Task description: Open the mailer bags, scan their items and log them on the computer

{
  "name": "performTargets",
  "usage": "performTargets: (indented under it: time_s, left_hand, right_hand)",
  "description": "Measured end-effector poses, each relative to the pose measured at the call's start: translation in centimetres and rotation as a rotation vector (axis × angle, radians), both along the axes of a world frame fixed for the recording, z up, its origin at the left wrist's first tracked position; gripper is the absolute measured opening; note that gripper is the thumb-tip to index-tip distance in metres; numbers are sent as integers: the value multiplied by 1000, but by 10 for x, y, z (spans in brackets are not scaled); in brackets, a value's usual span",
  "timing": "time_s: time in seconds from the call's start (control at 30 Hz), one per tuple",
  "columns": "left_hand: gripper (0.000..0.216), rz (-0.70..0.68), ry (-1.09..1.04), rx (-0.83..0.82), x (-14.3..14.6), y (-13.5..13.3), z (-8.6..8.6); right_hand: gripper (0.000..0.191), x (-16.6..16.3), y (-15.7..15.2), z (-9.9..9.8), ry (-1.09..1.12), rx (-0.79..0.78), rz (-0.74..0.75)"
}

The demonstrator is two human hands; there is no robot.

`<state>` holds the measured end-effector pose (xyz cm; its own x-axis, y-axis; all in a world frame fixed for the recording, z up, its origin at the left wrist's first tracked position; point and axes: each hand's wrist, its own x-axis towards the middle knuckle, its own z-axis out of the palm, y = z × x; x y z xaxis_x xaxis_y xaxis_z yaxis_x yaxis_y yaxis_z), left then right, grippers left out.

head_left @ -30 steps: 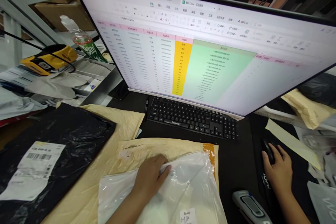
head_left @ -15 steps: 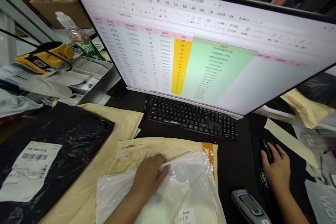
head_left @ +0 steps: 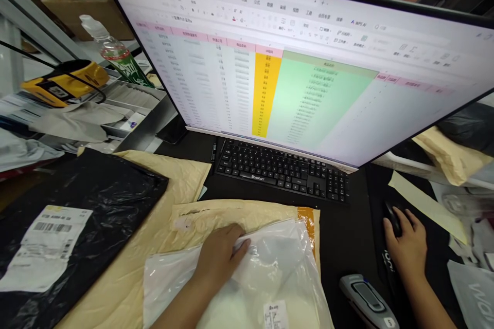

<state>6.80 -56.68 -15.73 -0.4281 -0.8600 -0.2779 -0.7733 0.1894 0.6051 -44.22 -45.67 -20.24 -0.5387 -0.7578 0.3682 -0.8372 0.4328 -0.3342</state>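
My left hand (head_left: pixel 222 257) is closed on the upper edge of a clear plastic bag (head_left: pixel 285 267), its fingertips partly hidden. Pale contents and a small printed label show through the bag. Under it lies a padded mailer (head_left: pixel 247 209) with a torn top edge and a strip of brown tape. My right hand (head_left: pixel 409 244) rests curled over a black computer mouse (head_left: pixel 392 218). Above both hands stands a monitor (head_left: pixel 324 103) showing a spreadsheet, with a black keyboard (head_left: pixel 270 170) below it.
A grey handheld scanner (head_left: pixel 368 300) lies left of my right forearm. On the left are a black parcel (head_left: pixel 111 205) with a shipping label, a drink bottle (head_left: pixel 123 64) and a yellow device (head_left: pixel 65 85). A yellowish paper strip (head_left: pixel 428 208) lies beyond the mouse.
The spreadsheet rows on the monitor have shifted and look blurred. Both hands stay in nearly the same places, and the plastic bag has moved only slightly.
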Motion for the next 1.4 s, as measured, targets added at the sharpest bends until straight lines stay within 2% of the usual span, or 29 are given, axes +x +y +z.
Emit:
performTargets:
  time_s: [0.87,1.13,1.4]
  left_hand:
    - [28,3,-9,-24,-1,1,3]
    - [30,8,-21,-21,-1,2,-4]
    - [25,14,-39,14,-4,1,6]
  right_hand:
    - [65,-3,0,-2,2,-5,7]
    - [68,0,0,0,10,0,7]
    - [73,5,0,4,-16,12,-17]
